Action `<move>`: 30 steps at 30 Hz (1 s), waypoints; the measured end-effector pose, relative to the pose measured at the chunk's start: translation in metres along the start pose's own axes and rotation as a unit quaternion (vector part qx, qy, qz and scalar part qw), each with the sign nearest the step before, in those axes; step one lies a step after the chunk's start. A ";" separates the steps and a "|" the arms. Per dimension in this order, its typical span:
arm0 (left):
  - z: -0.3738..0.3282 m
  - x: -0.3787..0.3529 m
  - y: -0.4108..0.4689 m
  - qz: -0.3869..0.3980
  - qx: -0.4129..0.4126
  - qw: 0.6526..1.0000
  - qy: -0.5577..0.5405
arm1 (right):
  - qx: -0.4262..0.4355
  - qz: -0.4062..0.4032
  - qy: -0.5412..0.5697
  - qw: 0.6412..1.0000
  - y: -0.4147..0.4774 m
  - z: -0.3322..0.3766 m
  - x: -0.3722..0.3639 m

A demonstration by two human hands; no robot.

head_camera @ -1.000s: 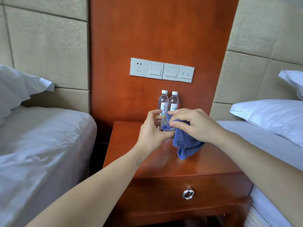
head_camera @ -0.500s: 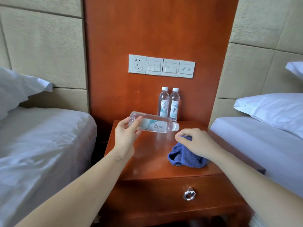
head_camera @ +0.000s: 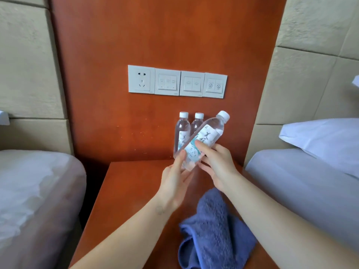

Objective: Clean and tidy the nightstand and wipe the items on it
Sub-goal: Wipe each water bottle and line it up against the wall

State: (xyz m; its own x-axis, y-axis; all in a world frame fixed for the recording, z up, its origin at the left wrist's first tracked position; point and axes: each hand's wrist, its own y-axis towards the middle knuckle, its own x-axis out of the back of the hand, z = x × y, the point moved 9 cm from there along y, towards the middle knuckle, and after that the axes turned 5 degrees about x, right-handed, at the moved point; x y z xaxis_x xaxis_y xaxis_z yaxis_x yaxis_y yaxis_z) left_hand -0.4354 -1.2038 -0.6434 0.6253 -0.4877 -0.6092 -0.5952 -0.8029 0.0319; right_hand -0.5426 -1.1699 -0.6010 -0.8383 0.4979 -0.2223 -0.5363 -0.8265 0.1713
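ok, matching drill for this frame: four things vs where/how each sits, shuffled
Things:
1. front bottle
2. cloth
3. back bottles
4. socket

States:
A. crumpled at the front of the nightstand
B. leftmost plate on the wood panel
C. tilted, cap up and to the right, held by left hand and right hand
D. upright, side by side at the nightstand's back

Pairs: 1-C, 2-A, 3-D, 4-B
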 end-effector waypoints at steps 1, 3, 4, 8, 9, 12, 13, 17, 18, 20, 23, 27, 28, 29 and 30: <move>0.000 0.001 0.013 0.012 -0.006 0.996 0.087 | 0.008 -0.011 -0.008 1.000 0.012 -0.001 0.010; -0.003 0.013 0.038 -0.022 -0.033 0.962 0.270 | 0.040 -0.045 -0.054 0.997 0.035 -0.002 0.033; -0.008 0.025 0.047 -0.074 -0.045 0.932 0.351 | 0.057 -0.064 -0.093 0.992 0.045 -0.002 0.046; -0.015 0.047 0.088 -0.136 -0.069 0.839 0.522 | 0.072 -0.084 -0.236 0.966 0.085 -0.012 0.084; -0.012 0.048 0.099 -0.125 -0.069 0.838 0.527 | 0.069 -0.081 -0.249 0.963 0.096 -0.017 0.090; -0.004 0.051 0.121 -0.117 -0.080 0.818 0.557 | 0.066 -0.075 -0.262 0.960 0.128 -0.029 0.101; -0.001 0.052 0.124 -0.122 -0.082 0.804 0.577 | 0.064 -0.071 -0.268 0.959 0.137 -0.032 0.103; 0.004 0.057 0.125 -0.133 -0.072 0.783 0.603 | 0.052 -0.062 -0.269 0.960 0.161 -0.044 0.106; 0.003 0.054 0.123 -0.133 -0.075 0.783 0.603 | 0.048 -0.056 -0.260 0.963 0.164 -0.045 0.105; 0.001 0.053 0.121 -0.132 -0.077 0.779 0.608 | 0.032 -0.032 -0.234 0.971 0.167 -0.049 0.097; 0.002 0.053 0.122 -0.124 -0.078 0.768 0.624 | 0.000 0.009 -0.220 0.976 0.173 -0.055 0.084; 0.003 0.051 0.122 -0.118 -0.072 0.745 0.652 | -0.013 0.006 -0.222 0.975 0.178 -0.058 0.078; 0.004 0.050 0.122 -0.118 -0.069 0.739 0.660 | -0.016 0.007 -0.218 0.976 0.178 -0.060 0.077; 0.004 0.051 0.122 -0.119 -0.066 0.734 0.666 | -0.020 0.010 -0.216 0.976 0.178 -0.060 0.076; 0.004 0.051 0.123 -0.122 -0.066 0.731 0.668 | -0.024 0.015 -0.216 0.976 0.176 -0.061 0.074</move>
State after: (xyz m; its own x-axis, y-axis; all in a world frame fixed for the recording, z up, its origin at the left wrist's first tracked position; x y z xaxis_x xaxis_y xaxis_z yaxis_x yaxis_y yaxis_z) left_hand -0.4783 -1.3260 -0.6735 0.6920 -0.1525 0.7057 -0.3851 -0.9047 0.1821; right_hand -0.6934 -1.2943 -0.6458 -0.8221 0.5293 0.2095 -0.5145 -0.8484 0.1246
